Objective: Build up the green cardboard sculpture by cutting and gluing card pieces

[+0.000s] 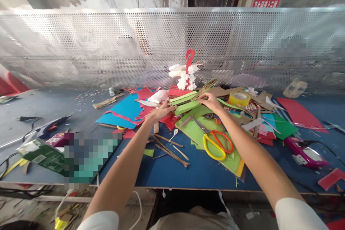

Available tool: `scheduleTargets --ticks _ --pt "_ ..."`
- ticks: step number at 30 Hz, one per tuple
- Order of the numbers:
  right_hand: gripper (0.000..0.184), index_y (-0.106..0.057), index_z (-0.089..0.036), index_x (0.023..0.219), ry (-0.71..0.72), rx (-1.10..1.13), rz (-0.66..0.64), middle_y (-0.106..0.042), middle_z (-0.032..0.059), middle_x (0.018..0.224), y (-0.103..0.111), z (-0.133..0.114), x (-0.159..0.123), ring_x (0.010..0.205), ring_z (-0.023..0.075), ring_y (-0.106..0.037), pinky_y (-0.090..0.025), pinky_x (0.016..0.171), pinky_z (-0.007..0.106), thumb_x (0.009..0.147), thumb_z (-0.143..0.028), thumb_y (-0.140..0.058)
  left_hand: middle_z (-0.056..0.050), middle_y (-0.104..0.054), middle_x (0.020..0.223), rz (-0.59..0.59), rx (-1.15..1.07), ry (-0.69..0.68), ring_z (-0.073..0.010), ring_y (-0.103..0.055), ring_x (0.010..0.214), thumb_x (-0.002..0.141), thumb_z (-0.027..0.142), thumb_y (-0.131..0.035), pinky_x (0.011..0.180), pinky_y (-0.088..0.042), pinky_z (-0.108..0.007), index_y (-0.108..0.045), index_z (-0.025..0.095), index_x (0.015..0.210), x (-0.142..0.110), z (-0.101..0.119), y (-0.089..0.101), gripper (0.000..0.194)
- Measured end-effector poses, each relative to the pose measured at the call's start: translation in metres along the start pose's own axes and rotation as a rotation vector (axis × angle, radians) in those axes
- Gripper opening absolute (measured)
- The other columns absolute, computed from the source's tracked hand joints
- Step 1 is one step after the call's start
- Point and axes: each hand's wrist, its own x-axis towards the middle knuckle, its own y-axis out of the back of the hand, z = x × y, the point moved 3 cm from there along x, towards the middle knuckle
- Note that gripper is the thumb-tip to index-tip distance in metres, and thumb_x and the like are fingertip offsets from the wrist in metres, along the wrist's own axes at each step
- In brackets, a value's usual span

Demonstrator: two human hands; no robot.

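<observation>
Gently, the left end of a green card piece (187, 107) is held by the left hand (161, 111), with the fingers closed on its edge. Its upper right side is pinched by the right hand (211, 103), with the thumb and fingertips bent around the rim. What is done by the fingertips underneath cannot be seen.

The green piece is held up near the middle of the table (159, 176), at its far side. It seems to be made of thin card, so it should be very light. It looks stiff along its length, but the thin walls could be bent or squashed by a hard squeeze. It does not look slippery. It would best be taken by both ends, with a soft pinch. The rough brown strips (208, 86) at its far right look easy to tear, so they are better not pulled.

Just behind it, a red hook (190, 57) is seen, with white flowers (183, 81) that look easy to crush. Closer to the body, a green sheet (192, 134) is laid out, and scissors (206, 130) are left on top. Brown sticks (172, 154) are scattered to the left of the sheet. Farther out, blue paper (121, 109) is spread on the left, and a yellow tape roll (238, 103) is found on the right.
</observation>
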Motion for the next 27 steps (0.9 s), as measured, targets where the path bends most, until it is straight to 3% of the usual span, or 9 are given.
scheduleTargets --ticks 7,12,18,23,27 --pt "0.031 -0.074 -0.02 0.086 0.011 0.015 -0.036 -0.077 0.0047 0.08 0.001 0.015 0.005 0.072 0.0211 -0.067 -0.051 0.071 0.032 0.076 -0.048 -0.081 -0.015 -0.066 0.144 0.021 0.061 -0.083 -0.0328 -0.064 0.136 0.083 0.058 -0.081 0.117 -0.05 -0.053 -0.052 0.024 0.135 0.003 -0.002 0.002 0.069" --pt "0.025 -0.071 -0.019 0.085 -0.043 0.176 -0.05 -0.076 0.0037 0.079 0.002 0.024 0.01 0.078 0.0215 -0.073 -0.058 0.077 0.035 0.074 -0.036 -0.084 -0.015 -0.068 0.141 0.05 0.08 -0.117 -0.0339 -0.062 0.137 0.082 0.056 -0.081 0.117 -0.051 -0.053 -0.054 0.022 0.134 0.001 0.003 -0.001 0.068" --pt "0.019 -0.068 -0.019 0.077 -0.08 0.149 -0.076 -0.074 0.0058 0.074 0.011 0.005 0.012 0.071 0.0237 -0.075 -0.062 0.075 0.038 0.075 -0.019 -0.087 -0.014 -0.067 0.141 0.067 0.076 -0.078 -0.0338 -0.063 0.135 0.078 0.057 -0.085 0.115 -0.053 -0.05 -0.054 0.022 0.129 -0.001 0.004 -0.001 0.068" --pt "0.022 -0.067 -0.02 0.071 -0.101 0.059 -0.02 -0.07 0.0063 0.066 0.014 -0.006 0.012 0.068 0.0271 -0.075 -0.062 0.067 0.039 0.076 -0.014 -0.087 -0.014 -0.068 0.14 0.084 0.075 -0.075 -0.0343 -0.064 0.135 0.077 0.058 -0.085 0.115 -0.054 -0.051 -0.055 0.022 0.127 0.001 0.002 0.0 0.068" --pt "0.016 -0.072 -0.018 0.075 -0.102 0.038 -0.036 -0.073 0.0082 0.072 0.012 -0.005 0.01 0.071 0.0267 -0.074 -0.064 0.064 0.038 0.077 -0.013 -0.087 -0.015 -0.069 0.139 0.066 0.042 -0.086 -0.035 -0.065 0.133 0.076 0.058 -0.086 0.115 -0.053 -0.053 -0.056 0.022 0.129 0.002 0.001 0.0 0.071"
